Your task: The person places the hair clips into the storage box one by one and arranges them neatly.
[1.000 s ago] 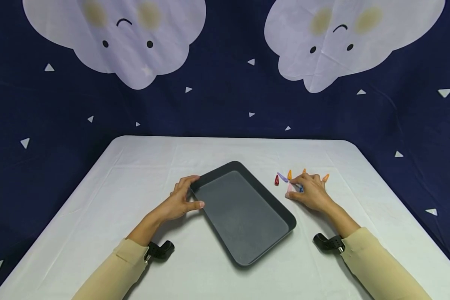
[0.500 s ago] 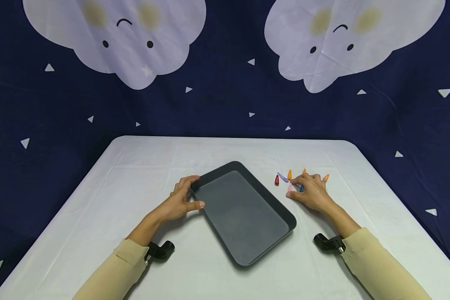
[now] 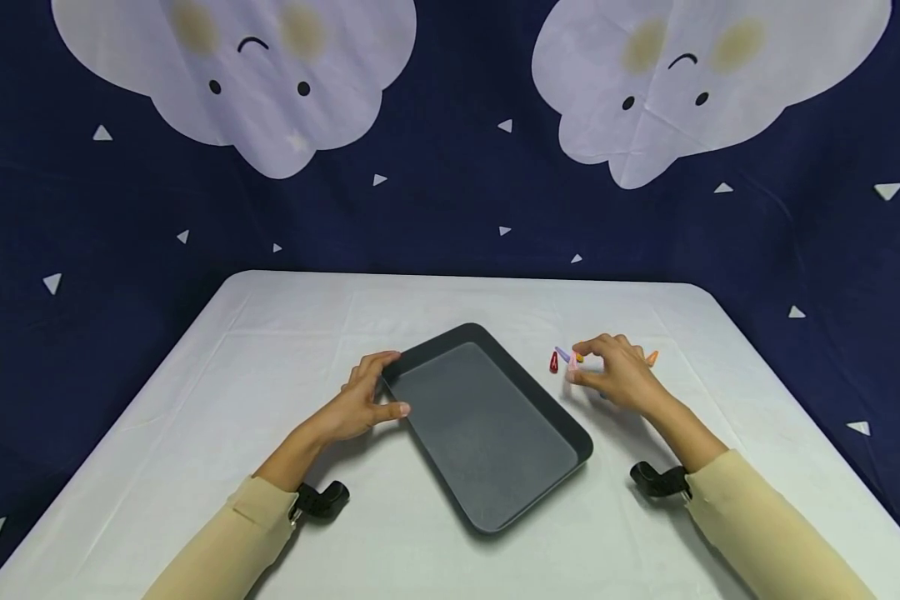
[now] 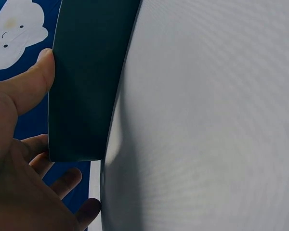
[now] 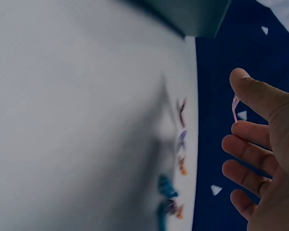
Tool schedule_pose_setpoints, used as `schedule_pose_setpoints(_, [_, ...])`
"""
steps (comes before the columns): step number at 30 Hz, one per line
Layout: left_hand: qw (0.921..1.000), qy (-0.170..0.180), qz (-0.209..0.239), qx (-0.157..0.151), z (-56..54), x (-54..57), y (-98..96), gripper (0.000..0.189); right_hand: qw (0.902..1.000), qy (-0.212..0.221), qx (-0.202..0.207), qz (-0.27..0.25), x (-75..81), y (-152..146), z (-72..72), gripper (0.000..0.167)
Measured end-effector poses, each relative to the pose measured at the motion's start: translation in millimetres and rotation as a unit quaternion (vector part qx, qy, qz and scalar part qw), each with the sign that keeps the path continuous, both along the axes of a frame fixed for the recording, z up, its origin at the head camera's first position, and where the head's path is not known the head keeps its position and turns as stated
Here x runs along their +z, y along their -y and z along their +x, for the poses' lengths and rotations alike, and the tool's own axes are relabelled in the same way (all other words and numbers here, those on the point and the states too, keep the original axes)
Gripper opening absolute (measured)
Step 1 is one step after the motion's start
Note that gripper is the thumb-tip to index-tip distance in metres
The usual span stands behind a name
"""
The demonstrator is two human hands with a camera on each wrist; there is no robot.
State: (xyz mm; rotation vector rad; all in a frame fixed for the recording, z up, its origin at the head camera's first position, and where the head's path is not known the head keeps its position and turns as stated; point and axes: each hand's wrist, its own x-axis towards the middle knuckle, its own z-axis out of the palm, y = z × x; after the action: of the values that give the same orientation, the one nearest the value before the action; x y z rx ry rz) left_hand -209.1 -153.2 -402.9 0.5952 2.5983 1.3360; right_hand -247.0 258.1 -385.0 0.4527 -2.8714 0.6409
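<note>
Right hand [image 3: 621, 372] pinches pink clip [image 3: 572, 362] end to end, thumb to index fingertip, above the bench [image 3: 345, 317]. Left hand [image 3: 360, 406] grips its nearest corner of the tray [image 3: 487, 425], which lies between the hands. Best: light, even squeeze; spare fingers clear of loose clips [image 3: 553, 362] nearby; tray steady.

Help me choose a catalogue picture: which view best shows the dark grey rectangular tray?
The head view: the tray appears almost whole, inside and rim visible. The left wrist view shows only one side, cut off; the right wrist view just a part at the picture's top edge.
</note>
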Motion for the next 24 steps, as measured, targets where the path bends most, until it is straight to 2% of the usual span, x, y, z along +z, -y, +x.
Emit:
schedule_pose_setpoints(6, [1.0,-0.001,0.001,0.0,-0.2,-0.5,0.2,0.084,0.9998,0.014,0.01,-0.012,16.9,12,2.9,0.049])
schedule_pose_setpoints(13, [1.0,-0.003,0.003,0.001,-1.1,-1.2,-0.1,0.083,0.9979,-0.007,0.054,-0.036,31.2,26,3.7,0.053])
schedule_pose_setpoints(19, [1.0,-0.002,0.004,-0.001,-0.8,-0.3,-0.4,0.083,0.9946,-0.01,0.081,-0.063,45.7,43,7.5,0.049])
schedule_pose_setpoints(24, [1.0,-0.003,0.003,-0.001,-0.3,-0.5,-0.4,0.083,0.9907,-0.021,0.116,-0.067,51.8,58,8.1,0.048])
